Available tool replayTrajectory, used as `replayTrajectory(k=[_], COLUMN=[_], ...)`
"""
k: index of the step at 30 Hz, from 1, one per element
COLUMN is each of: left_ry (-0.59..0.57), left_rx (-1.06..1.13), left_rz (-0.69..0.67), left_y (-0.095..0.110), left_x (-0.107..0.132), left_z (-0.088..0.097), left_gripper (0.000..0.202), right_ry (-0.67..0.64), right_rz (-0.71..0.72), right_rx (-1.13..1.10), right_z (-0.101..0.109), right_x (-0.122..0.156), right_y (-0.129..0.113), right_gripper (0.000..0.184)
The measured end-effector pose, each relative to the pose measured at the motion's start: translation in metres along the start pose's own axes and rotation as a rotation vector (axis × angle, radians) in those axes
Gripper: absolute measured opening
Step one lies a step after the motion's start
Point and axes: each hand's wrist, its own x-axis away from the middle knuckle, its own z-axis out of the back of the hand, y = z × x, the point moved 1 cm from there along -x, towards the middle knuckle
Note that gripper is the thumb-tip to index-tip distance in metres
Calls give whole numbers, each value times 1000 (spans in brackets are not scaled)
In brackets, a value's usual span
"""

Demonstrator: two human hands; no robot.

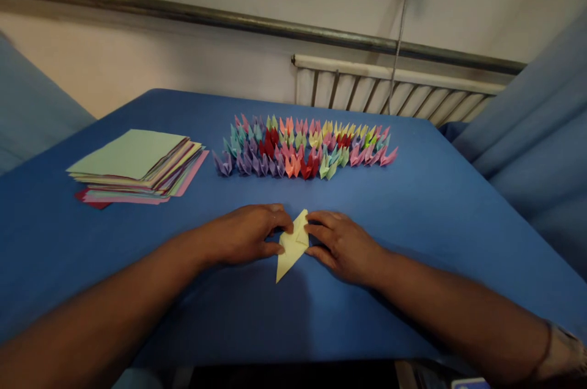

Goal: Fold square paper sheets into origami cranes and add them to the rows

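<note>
A pale yellow piece of folded origami paper (290, 252) lies on the blue table between my hands, one pointed end toward me. My left hand (251, 233) grips its left edge, with the thumb below and the fingers above. On the other side, the fingertips and thumb of my right hand (342, 245) press the right edge, beside a small folded flap. Beyond my hands stand rows of folded paper cranes (293, 164) in purple, pink, red, green, yellow and turquoise.
To the left sits a stack of coloured paper squares (132, 159), a pale green sheet on top. The blue tabletop (440, 193) reaches back toward a wall with a metal pipe (220, 14) and a white radiator (358, 86). Blue curtains (545, 120) hang at both sides.
</note>
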Motion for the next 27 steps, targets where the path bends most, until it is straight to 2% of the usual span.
replayTrajectory(k=[3, 7, 10, 15, 19, 22, 27], left_ry=[3, 62, 91, 98, 124, 112, 121], left_rx=[-20, -64, -155, -220, -142, -102, -42], left_rz=[-15, -131, -196, -233, -232, -202, -153], left_y=[2, 3, 5, 7, 6, 6, 3], left_x=[1, 1, 0, 0, 0, 0, -4], left_z=[-1, -5, -9, -11, -9, -8, -11], left_gripper=[27, 18, 7, 13, 20, 16, 14], right_ry=[-4, 3, -1, -18, -7, 3, 37], right_rz=[24, -11, -17, 8, 7, 24, 17], right_rx=[-11, -10, 26, 94, 146, 153, 56], right_z=[0, -2, -5, -7, -9, -11, -13], right_x=[0, -3, -6, -6, -6, -6, -5], right_y=[-5, -12, -14, -15, -16, -16, -15], right_gripper=[31, 22, 23, 30, 27, 24, 20])
